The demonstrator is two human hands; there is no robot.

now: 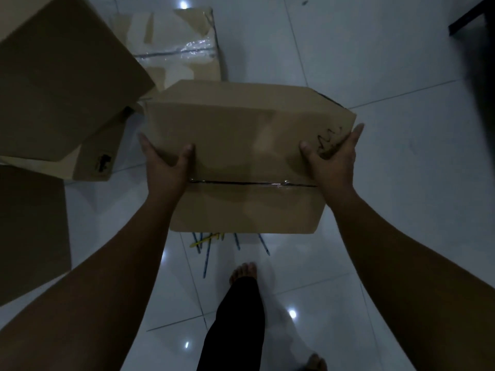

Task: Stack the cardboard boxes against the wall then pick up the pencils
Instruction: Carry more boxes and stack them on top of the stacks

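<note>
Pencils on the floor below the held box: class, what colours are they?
Mostly blue, with one yellow; the pencils show best in the head view.

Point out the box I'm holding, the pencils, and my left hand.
cardboard box (241, 135), head view, top face.
pencils (206, 263), head view, a blue shaft.
left hand (166, 167), head view, back of hand.
</note>
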